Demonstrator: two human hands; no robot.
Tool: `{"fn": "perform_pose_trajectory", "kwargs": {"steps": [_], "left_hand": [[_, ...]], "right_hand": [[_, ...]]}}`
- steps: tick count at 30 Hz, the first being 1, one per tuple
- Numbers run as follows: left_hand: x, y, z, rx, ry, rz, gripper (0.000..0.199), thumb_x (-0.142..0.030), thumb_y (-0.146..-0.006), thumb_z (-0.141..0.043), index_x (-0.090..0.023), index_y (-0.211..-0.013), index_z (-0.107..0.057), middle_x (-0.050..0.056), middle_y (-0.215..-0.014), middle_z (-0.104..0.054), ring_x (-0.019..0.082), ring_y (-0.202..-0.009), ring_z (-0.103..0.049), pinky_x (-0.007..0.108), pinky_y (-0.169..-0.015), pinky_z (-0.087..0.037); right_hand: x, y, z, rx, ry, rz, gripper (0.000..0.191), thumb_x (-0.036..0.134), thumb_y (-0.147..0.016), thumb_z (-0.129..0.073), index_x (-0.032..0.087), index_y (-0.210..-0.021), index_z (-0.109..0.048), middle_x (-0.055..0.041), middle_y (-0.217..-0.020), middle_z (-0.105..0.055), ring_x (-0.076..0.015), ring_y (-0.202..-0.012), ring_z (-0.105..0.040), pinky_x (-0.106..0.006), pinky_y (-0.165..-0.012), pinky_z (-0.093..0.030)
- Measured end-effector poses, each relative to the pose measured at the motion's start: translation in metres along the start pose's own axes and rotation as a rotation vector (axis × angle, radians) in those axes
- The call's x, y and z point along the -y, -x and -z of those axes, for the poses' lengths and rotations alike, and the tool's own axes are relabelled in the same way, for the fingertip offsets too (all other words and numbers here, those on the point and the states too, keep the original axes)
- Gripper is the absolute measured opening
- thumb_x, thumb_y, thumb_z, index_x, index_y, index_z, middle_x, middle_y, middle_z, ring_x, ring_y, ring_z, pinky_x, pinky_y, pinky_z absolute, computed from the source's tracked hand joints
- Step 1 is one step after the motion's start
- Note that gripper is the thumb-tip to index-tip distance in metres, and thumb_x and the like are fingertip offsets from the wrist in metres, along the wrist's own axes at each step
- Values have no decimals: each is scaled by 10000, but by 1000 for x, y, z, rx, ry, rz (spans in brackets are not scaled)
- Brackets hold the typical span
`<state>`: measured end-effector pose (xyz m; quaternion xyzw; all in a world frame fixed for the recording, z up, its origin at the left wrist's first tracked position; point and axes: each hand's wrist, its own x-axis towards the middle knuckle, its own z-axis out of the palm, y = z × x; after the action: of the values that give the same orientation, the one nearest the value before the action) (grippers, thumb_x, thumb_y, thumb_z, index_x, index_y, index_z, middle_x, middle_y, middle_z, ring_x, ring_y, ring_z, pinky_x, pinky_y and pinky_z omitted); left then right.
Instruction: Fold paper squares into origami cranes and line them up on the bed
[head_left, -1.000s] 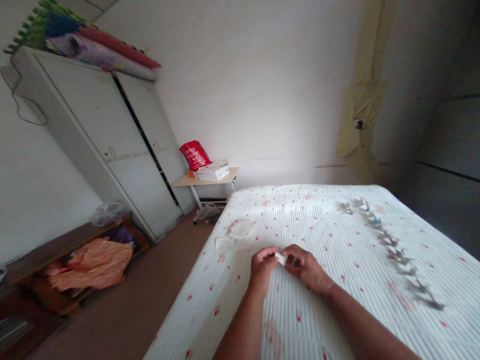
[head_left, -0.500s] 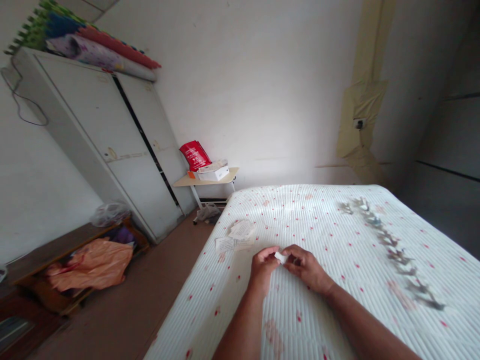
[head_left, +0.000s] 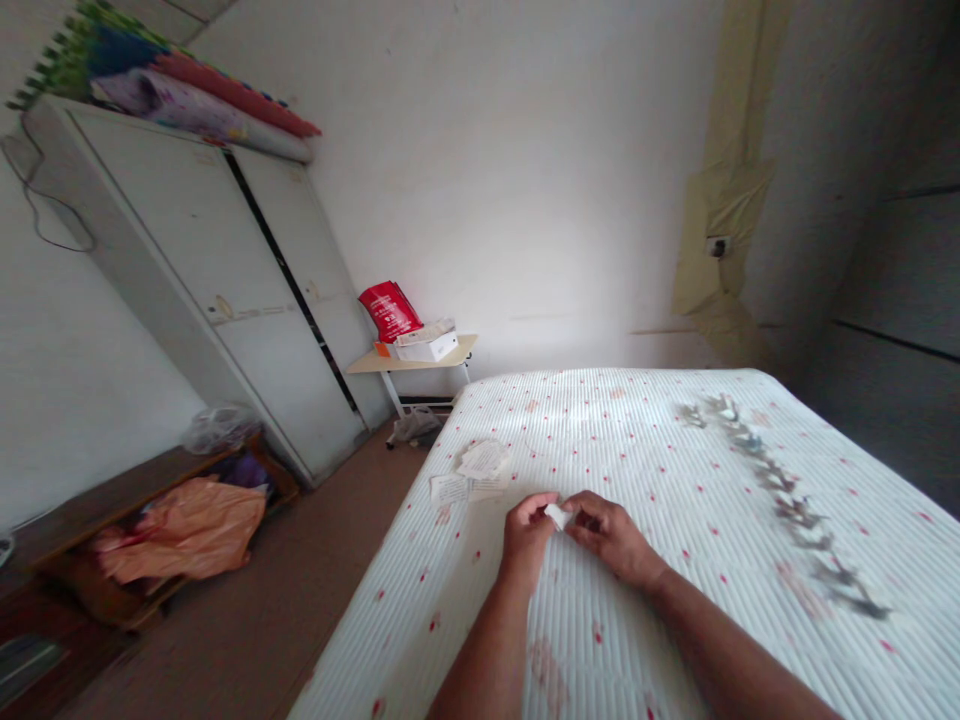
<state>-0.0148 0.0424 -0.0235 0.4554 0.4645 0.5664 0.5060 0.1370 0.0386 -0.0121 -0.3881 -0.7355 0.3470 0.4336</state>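
Between my fingertips, low over the bed, is a small folded piece of white paper (head_left: 557,516). My left hand (head_left: 527,528) pinches its left side, and my right hand (head_left: 606,532) grips the right side with thumb and fingers. Both hands are near the middle of the white quilted bed cover (head_left: 637,630), which has red spots. Left of and beyond my hands lie printed paper pieces (head_left: 484,459), some overlapping. On the right, a row of several small folded paper figures (head_left: 782,478) runs from the far side toward me.
Beyond the bed's far left corner stands a small table (head_left: 367,362) with a red bag (head_left: 390,311) and a white box (head_left: 429,348). A grey cabinet (head_left: 195,230) and a low wooden bench with an orange bag (head_left: 187,530) are on the left.
The small white paper has shifted slightly left and changed its angle between my fingers. Both hands stay in nearly the same place.
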Motion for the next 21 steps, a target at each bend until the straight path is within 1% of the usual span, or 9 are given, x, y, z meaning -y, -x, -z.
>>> {"fn": "perform_pose_trajectory", "kwargs": {"steps": [2, 4, 11, 15, 18, 21], "left_hand": [[0, 0, 0, 0, -1, -5, 337, -206, -585, -652, -124, -908, -700, 74, -845, -692, 186, -786, -598, 273, -741, -443], [-2, 0, -1, -5, -11, -10, 323, -204, -599, -633, -126, -905, -699, 77, -853, -696, 191, -804, -603, 275, -753, -443], [-6, 2, -4, 10, -36, -36, 286, -249, -622, -637, -114, -867, -694, 66, -794, -690, 172, -729, -597, 257, -682, -442], [-5, 2, -4, 7, -34, -37, 284, -257, -620, -644, -112, -858, -697, 66, -776, -689, 167, -714, -595, 255, -673, -440], [-5, 2, -4, 19, -20, -28, 283, -232, -625, -621, -111, -868, -699, 63, -760, -689, 159, -693, -591, 255, -672, -441], [-6, 2, -5, 29, -19, -6, 298, -223, -624, -609, -104, -881, -702, 61, -737, -689, 151, -661, -587, 254, -657, -441]], "right_hand": [[2, 0, 0, 0, -1, -17, 187, 192, -750, -535, 177, -931, -582, -27, -819, -581, -120, -643, -525, -256, -610, -435], [3, 0, 0, -4, -11, -23, 195, 192, -745, -534, 178, -932, -584, -25, -812, -581, -123, -644, -528, -255, -607, -435], [0, 1, -2, -17, -26, -62, 297, 193, -737, -530, 170, -1032, -557, -2, -728, -578, -128, -621, -520, -260, -597, -433], [-1, 1, -3, -6, -32, -46, 286, 190, -746, -513, 164, -1027, -555, -17, -771, -593, -129, -635, -525, -262, -607, -437], [1, 1, -2, -2, -34, -26, 267, 173, -752, -488, 169, -1008, -563, -25, -811, -606, -132, -653, -536, -262, -619, -440], [3, 1, 0, 4, -48, -3, 240, 174, -766, -471, 175, -985, -569, -34, -857, -622, -147, -719, -563, -273, -678, -454]]}}
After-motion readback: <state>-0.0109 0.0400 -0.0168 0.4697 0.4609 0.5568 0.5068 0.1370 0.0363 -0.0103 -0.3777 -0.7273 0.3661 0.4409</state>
